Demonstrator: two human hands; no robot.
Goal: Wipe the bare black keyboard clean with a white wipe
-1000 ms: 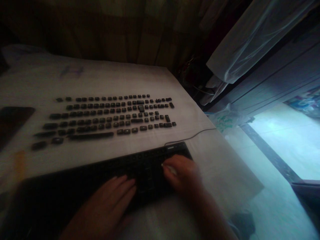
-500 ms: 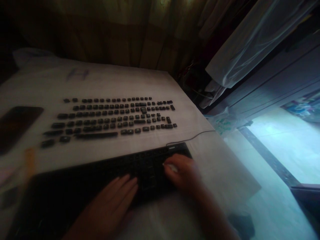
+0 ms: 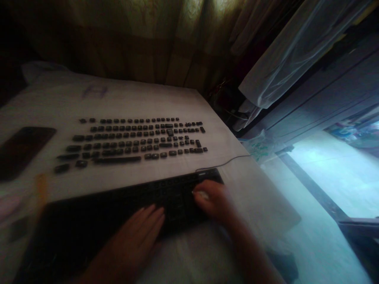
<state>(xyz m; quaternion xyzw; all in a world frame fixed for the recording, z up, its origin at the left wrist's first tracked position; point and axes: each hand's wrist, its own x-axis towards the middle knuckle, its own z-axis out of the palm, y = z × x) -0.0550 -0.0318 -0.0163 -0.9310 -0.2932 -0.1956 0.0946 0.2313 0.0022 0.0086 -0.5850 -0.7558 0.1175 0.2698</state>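
A black keyboard frame (image 3: pixel 118 205) lies near the front of a white cloth-covered table (image 3: pixel 142 98). Its removed keycaps (image 3: pixel 139 140) are laid out in rows on the cloth behind it. My left hand (image 3: pixel 139 232) rests flat on the frame's front edge, fingers stretched out together. My right hand (image 3: pixel 213 199) is curled over the frame's right end, pinching a small pale object (image 3: pixel 202 194) that I cannot make out. The picture is dim and somewhat blurred.
A dark phone (image 3: pixel 22 150) lies at the table's left edge, with a yellow-orange thing (image 3: pixel 40 189) below it. The keyboard's cable (image 3: pixel 225 161) runs right. Curtains (image 3: pixel 142 47) hang behind the table. A pale floor (image 3: pixel 331 173) lies to the right.
The view has shifted slightly, so the table contents sit a little more to the right and lower. Both hands have stayed on the keyboard frame, in nearly the same pose.
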